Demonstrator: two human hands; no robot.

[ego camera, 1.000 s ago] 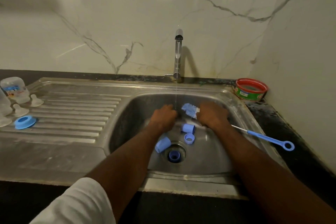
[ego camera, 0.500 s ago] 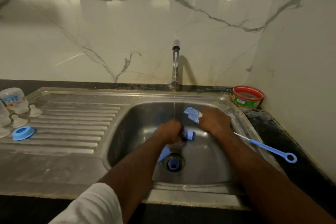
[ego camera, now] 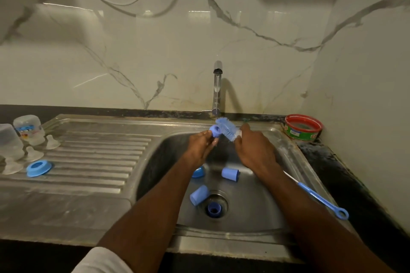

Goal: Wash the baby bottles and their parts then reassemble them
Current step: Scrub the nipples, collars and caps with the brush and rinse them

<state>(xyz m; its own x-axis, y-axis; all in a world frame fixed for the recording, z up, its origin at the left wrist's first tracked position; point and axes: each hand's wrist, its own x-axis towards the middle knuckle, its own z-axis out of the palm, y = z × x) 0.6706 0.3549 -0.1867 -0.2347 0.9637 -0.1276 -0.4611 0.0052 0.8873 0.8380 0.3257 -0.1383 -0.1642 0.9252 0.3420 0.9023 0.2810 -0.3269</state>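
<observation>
Over the steel sink basin (ego camera: 261,210), my left hand (ego camera: 200,146) pinches a small blue bottle ring (ego camera: 215,130) under the thin stream from the tap (ego camera: 217,86). My right hand (ego camera: 255,148) grips the blue bottle brush (ego camera: 227,129), its bristles against the ring and its long handle (ego camera: 321,200) trailing back past my forearm. Blue caps (ego camera: 230,174) (ego camera: 199,194) lie on the basin floor, another blue part (ego camera: 198,172) shows beside my left arm, and a blue ring (ego camera: 214,209) sits in the drain.
On the ribbed drainboard (ego camera: 93,162) at the left stand two clear upturned bottles (ego camera: 27,129) (ego camera: 10,142), several clear teats (ego camera: 52,142) and a blue collar ring (ego camera: 39,168). A red and green tub (ego camera: 302,127) sits at the sink's back right corner by the wall.
My left hand picked a blue ring off the basin floor and raised it under the tap. My right hand lifted the brush head up against it. The camera tilted down.
</observation>
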